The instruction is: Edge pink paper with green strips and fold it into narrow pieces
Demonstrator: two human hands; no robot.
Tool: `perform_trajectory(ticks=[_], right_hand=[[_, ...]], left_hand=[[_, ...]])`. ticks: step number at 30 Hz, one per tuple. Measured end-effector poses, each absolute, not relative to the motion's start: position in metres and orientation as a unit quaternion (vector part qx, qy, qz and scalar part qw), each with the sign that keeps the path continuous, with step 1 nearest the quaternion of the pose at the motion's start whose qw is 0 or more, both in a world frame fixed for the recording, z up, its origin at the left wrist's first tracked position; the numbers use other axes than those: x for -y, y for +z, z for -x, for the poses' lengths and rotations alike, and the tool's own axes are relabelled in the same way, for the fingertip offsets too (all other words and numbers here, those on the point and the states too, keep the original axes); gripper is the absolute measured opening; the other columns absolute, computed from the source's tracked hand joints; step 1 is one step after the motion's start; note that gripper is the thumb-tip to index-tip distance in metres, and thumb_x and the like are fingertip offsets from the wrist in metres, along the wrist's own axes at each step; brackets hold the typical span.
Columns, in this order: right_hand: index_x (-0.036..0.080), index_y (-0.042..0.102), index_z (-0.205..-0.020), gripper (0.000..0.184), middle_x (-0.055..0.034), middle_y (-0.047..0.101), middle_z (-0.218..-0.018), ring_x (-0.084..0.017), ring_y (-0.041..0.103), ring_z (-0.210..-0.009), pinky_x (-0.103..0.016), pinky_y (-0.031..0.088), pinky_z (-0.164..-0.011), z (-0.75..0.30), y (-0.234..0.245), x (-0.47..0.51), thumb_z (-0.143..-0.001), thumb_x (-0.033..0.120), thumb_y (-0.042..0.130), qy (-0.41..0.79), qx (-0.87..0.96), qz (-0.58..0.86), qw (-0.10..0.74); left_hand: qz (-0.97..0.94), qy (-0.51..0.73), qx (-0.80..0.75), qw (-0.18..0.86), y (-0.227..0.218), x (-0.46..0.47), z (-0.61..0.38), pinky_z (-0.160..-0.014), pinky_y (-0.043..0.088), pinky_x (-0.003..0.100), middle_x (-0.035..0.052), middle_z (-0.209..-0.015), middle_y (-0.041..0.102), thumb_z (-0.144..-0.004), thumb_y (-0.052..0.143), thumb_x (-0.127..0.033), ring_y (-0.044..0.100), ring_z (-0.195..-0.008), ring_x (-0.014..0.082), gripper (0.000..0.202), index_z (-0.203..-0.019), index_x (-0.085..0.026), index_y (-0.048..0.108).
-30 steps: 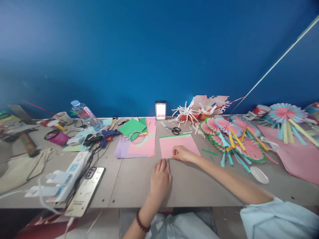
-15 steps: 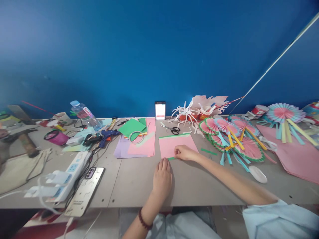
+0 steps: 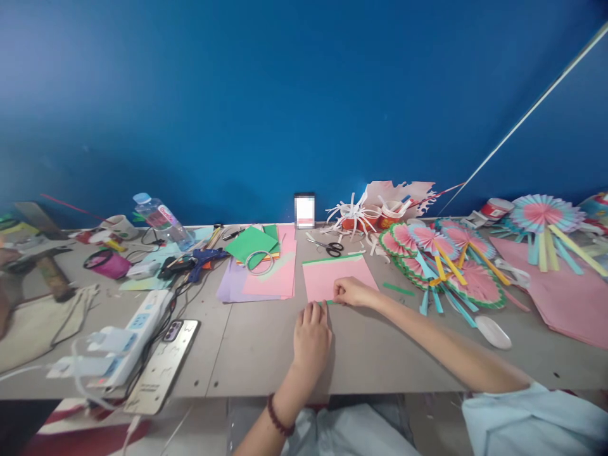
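Observation:
A pink paper sheet (image 3: 332,275) with a green strip along its far edge lies on the grey table (image 3: 256,354) in front of me. My right hand (image 3: 350,292) rests on the sheet's near edge, fingers pinched on a thin green paper strip (image 3: 329,303). Flat on the table just below the sheet lies my left hand (image 3: 311,335), fingers stretched out, fingertips touching the sheet's near edge by the green strip. A dark bead bracelet circles that wrist.
Stacked pink, purple and green papers with a tape ring (image 3: 259,261) lie to the left. Scissors (image 3: 332,247) sit behind the sheet. Paper fans (image 3: 441,259) fill the right. A power strip (image 3: 137,326), phone (image 3: 164,364), glue gun (image 3: 204,258) and bottle (image 3: 159,218) crowd the left.
My left hand has slid slightly forward and to the right, towards the sheet's near edge. My right hand has barely shifted.

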State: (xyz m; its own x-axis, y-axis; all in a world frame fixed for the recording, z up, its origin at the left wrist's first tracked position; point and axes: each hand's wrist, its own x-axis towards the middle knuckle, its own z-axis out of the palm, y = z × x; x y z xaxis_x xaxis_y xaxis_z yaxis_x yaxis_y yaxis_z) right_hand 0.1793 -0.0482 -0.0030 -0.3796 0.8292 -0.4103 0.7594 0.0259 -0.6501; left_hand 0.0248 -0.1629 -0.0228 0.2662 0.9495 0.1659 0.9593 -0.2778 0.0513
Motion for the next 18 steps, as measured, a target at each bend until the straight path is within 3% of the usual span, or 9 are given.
perform_trajectory(ticks=[6, 13, 18], right_hand=[[0.015, 0.062, -0.074, 0.002, 0.0027, 0.061, -0.057, -0.008, 0.050, -0.049, -0.017, 0.036, -0.048, -0.180, -0.004, 0.049, -0.073, 0.016, 0.064, 0.414, 0.721, 0.553, 0.046], [0.015, 0.059, -0.071, 0.005, 0.0038, 0.059, -0.055, -0.008, 0.049, -0.049, -0.018, 0.037, -0.050, -0.180, -0.003, 0.049, -0.073, 0.015, 0.064, 0.421, 0.721, 0.548, 0.052], [0.015, 0.060, -0.072, 0.003, 0.0040, 0.060, -0.056, -0.008, 0.049, -0.049, -0.019, 0.037, -0.051, -0.181, -0.001, 0.050, -0.073, 0.014, 0.062, 0.424, 0.724, 0.542, 0.057]], left_hand=[[0.794, -0.084, 0.601, 0.035, -0.024, 0.164, -0.022, -0.095, 0.043, 0.040, 0.0106, -0.123, 0.056, -0.084, 0.049, -0.013, 0.049, -0.115, 0.0240, 0.051, -0.135, -0.018, 0.045], [0.792, -0.094, 0.601, 0.053, -0.029, 0.162, -0.037, -0.101, 0.041, 0.041, 0.0132, -0.131, 0.052, -0.080, 0.050, -0.011, 0.045, -0.122, 0.0259, 0.049, -0.130, -0.012, 0.051], [0.792, -0.102, 0.600, 0.049, -0.033, 0.162, -0.044, -0.099, 0.043, 0.041, 0.0134, -0.126, 0.056, -0.083, 0.051, -0.014, 0.048, -0.120, 0.0264, 0.052, -0.134, -0.011, 0.047]])
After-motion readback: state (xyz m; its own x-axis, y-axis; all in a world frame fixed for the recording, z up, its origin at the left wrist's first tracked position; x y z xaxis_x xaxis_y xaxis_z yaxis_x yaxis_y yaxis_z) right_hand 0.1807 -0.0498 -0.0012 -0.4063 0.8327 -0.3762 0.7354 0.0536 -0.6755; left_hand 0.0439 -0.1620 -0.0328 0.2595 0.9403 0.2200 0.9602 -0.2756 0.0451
